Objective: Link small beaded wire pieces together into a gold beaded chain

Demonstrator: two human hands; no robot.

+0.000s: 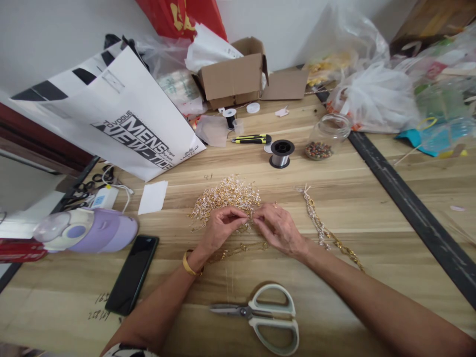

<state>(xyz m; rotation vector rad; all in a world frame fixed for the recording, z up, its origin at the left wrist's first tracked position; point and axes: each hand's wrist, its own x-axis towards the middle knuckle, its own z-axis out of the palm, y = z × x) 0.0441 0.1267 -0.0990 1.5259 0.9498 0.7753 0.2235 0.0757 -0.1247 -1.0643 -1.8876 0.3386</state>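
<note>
My left hand (222, 228), with a yellow bangle at its wrist, is closed in a pinch at the front edge of a pile of tiny gold and pale charms (225, 197). Facing it, my right hand (279, 229) also pinches, its fingertips close to the left ones. Whatever lies between the fingers is too small to name. Below the hands a gold beaded strand (243, 247) lies on the table, partly hidden by the left hand. A faint clear thread hangs nearer to me. Right of my right hand lie gold and silver beaded strands (320, 225).
White-handled scissors (260, 313) lie in front. A phone (133, 274), a purple bottle (100, 230) and a paper bag (130, 119) stand or lie left. Behind are a wire spool (281, 154), a cutter knife (253, 139), a bead jar (327, 136) and a cardboard box (233, 77).
</note>
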